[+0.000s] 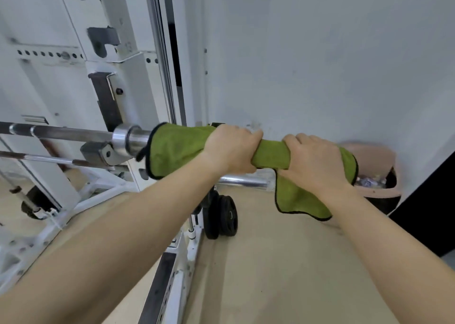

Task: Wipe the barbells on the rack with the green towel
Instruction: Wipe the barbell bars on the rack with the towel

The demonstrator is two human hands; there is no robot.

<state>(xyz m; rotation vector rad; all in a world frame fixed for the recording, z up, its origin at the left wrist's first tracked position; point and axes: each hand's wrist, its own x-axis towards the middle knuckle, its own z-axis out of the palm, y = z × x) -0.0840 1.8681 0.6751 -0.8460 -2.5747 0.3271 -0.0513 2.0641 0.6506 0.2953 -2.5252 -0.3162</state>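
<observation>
Green towel [172, 148], just 1, was wrapped round the end sleeve of the upper barbell [73, 133], lower barbell [49, 159] under it, so 2 on the rack [138, 82]. Both lay level, running left-right, sleeve ends pointing right. Left hand [231, 148] and right hand [317, 161] each gripped the wrapped sleeve, fingers curled round. 2 black plates [224, 216] below.

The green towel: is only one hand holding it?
No, the left hand and right hand both grip the green towel round the barbell.

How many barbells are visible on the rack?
2. One upper barbell, its end wrapped in the green towel; one lower barbell just beneath it. Others may be hidden.
</observation>
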